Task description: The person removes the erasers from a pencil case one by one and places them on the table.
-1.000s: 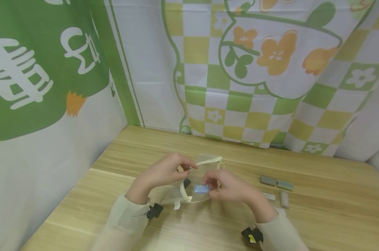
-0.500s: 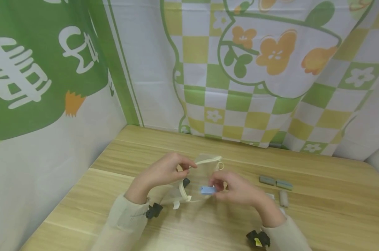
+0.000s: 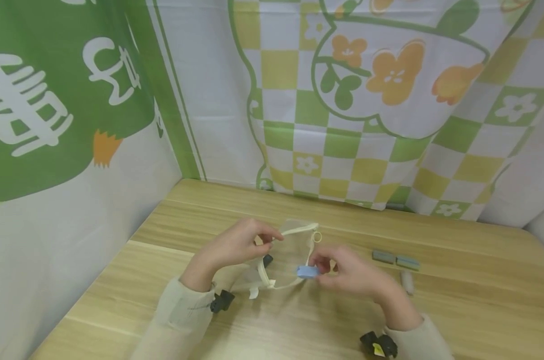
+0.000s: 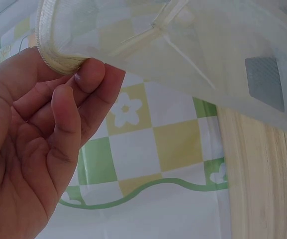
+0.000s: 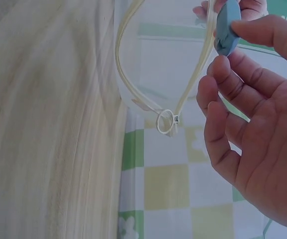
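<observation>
A translucent pouch [image 3: 292,250] with a cream zipper stands on the table, its mouth spread wide. My left hand [image 3: 235,245] pinches its zippered edge [image 4: 63,64] between thumb and fingers. In my right hand [image 3: 350,272], a small light-blue block [image 3: 308,272] is pinched between thumb and fingertips, at the right side of the pouch's mouth. The right wrist view shows this block end-on, close to the zipper, with the round zipper-pull ring [image 5: 165,122] below it. A dark grey block [image 4: 265,83] shows through the pouch's wall.
Right of my right hand, a dark grey block [image 3: 383,257], a grey-green block [image 3: 408,263] and a pale grey block [image 3: 407,282] lie on the wooden table [image 3: 479,290]. A patterned curtain [image 3: 335,150] hangs along the back edge.
My right hand has drawn the blue block rightward, from within the pouch's mouth to its right edge. My left hand keeps its pinch. A whitish piece on the table is now hidden behind the right arm.
</observation>
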Demonstrator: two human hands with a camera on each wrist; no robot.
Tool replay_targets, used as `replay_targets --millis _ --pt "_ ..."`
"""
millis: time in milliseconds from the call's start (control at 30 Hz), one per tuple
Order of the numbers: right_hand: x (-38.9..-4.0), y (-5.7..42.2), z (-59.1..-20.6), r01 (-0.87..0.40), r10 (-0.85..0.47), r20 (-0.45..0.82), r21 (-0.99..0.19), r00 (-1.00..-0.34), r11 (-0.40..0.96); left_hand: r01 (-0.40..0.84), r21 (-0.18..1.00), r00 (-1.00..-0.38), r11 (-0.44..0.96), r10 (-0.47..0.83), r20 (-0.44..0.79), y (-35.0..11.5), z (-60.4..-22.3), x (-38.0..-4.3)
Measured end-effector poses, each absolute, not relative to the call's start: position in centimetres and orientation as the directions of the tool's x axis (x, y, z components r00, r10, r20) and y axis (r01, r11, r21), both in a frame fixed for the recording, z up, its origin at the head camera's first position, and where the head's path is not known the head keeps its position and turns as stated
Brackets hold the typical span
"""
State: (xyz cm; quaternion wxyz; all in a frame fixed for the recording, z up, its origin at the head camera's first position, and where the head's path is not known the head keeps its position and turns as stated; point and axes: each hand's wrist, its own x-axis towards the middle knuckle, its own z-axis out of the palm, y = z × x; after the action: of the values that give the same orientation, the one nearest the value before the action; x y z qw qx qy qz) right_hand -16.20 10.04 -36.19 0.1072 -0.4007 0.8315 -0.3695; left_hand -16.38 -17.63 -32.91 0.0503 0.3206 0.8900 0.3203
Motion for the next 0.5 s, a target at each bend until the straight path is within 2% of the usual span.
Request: replay_targets --millis 500 --pt "-15.7 11.5 -36.1 -0.534 -0.688 0.095 -0.709 -0.719 0.461 0.553 0.58 -0.783 0.598 0.611 0.117 -17.5 -33.0 -16.4"
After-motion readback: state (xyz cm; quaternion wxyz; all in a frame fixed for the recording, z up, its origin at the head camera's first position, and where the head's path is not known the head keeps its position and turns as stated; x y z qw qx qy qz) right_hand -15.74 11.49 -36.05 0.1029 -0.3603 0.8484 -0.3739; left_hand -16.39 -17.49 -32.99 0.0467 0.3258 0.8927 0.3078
